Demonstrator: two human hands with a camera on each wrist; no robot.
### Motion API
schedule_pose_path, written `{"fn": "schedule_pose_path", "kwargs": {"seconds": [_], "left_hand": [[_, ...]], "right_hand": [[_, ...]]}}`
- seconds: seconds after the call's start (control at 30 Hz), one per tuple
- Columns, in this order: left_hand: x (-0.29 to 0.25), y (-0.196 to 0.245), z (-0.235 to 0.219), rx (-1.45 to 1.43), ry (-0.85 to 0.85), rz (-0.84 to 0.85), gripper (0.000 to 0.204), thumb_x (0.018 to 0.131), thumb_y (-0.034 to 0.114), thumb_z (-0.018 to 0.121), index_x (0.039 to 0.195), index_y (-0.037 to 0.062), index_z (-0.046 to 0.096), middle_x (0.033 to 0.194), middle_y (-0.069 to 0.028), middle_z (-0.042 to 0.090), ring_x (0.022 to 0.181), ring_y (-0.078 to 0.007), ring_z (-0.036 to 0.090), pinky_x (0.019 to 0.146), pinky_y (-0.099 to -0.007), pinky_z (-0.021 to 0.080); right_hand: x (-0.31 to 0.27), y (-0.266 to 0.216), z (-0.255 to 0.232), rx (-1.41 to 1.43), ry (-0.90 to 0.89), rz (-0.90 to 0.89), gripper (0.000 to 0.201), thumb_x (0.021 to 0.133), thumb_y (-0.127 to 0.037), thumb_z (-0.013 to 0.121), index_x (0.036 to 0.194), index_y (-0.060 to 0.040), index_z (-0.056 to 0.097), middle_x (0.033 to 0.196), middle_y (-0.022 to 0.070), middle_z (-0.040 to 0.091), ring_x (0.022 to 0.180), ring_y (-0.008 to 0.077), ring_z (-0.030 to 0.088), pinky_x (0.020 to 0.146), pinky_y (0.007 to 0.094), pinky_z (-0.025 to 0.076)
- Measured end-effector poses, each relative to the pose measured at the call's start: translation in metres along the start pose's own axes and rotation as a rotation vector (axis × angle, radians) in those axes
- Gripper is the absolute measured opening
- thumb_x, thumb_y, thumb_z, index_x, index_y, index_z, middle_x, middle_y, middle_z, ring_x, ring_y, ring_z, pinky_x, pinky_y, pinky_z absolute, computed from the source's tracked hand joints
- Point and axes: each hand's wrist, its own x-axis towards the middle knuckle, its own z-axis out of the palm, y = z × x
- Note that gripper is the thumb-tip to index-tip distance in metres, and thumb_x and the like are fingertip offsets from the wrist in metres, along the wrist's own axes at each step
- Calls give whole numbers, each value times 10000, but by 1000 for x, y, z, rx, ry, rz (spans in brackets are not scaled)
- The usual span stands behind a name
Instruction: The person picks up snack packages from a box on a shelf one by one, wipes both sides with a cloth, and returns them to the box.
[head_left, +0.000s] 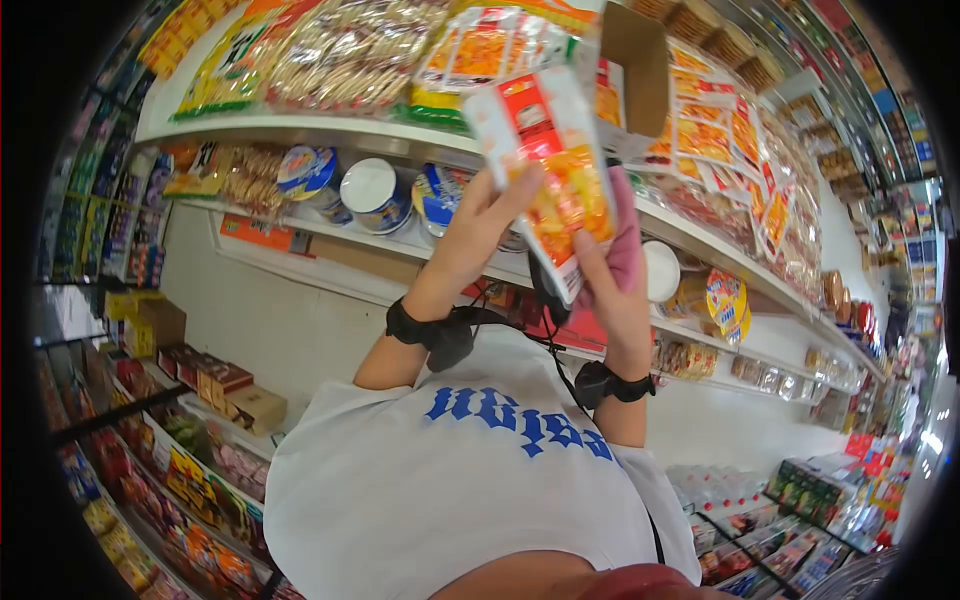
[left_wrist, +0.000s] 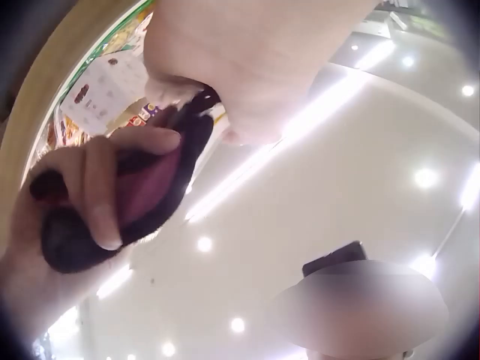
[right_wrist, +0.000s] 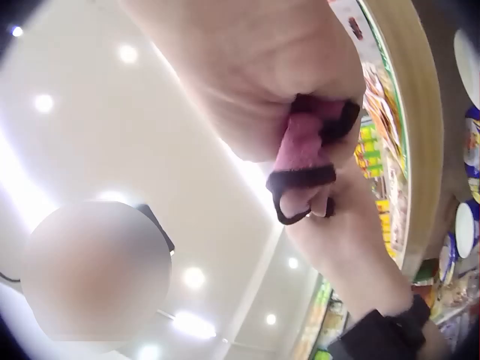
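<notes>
In the head view, both hands hold up a white food packet with a red label and an orange food picture. My left hand grips its left side, thumb across the front. My right hand grips the lower right side, its thumb also on the front. Pink cloth shows at the right hand, behind the packet. From the right wrist, this pink cloth has black edging, with fingertips showing in a black-rimmed opening. The left wrist view shows the other hand's fingers curled over pink-and-black cloth.
Just beyond the hands runs a white shelf with bagged snacks, an open cardboard box and more orange packets. Tubs stand on the shelf below. Stocked racks flank the person on both sides.
</notes>
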Motion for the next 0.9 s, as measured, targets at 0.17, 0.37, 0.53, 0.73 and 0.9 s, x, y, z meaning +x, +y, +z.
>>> {"fn": "schedule_pose_path", "kwargs": {"seconds": [0.17, 0.37, 0.53, 0.73, 0.9], "left_hand": [[-8, 26, -32, -374, 291, 106, 497, 989, 123, 535, 1438, -35, 390, 1390, -172, 532, 1264, -260, 542, 1081, -379, 422], [1, 50, -76, -457, 295, 180, 540, 1049, 286, 408, 1491, -18, 338, 1495, -189, 451, 1359, -306, 474, 1106, -430, 430], [-16, 38, -82, -482, 86, 75, 750, 1045, 599, 291, 1530, 28, 317, 1488, -83, 457, 1317, -184, 478, 1081, -310, 398], [-33, 34, -79, -264, 108, -27, 727, 1046, 606, 228, 1550, 83, 255, 1445, -48, 450, 1323, -149, 452, 1093, -315, 385], [-5, 35, -121, -334, 513, 196, 469, 1065, 457, 416, 1366, 111, 514, 1259, -55, 621, 1192, -179, 590, 1057, -352, 444]], "right_hand": [[13, 30, 39, -230, -45, 83, 645, 1002, -165, 610, 1520, 50, 291, 1348, 116, 576, 1108, 93, 561, 967, 243, 442], [24, 69, 62, -786, 40, -290, 570, 1011, -286, 504, 1453, 51, 381, 1500, 214, 386, 1362, 278, 385, 1112, 390, 316], [42, 85, 132, -745, -235, -511, 770, 953, -452, 467, 1549, -4, 273, 1621, 312, 80, 1492, 506, 118, 1194, 557, 129], [102, 52, 141, -829, -176, -498, 586, 951, -248, 508, 1507, -81, 427, 1617, 269, 186, 1496, 469, 154, 1199, 517, 157], [94, 56, 154, -1058, -346, -578, 537, 971, -206, 527, 1482, -67, 441, 1595, 257, 257, 1469, 449, 258, 1193, 463, 238]]}}
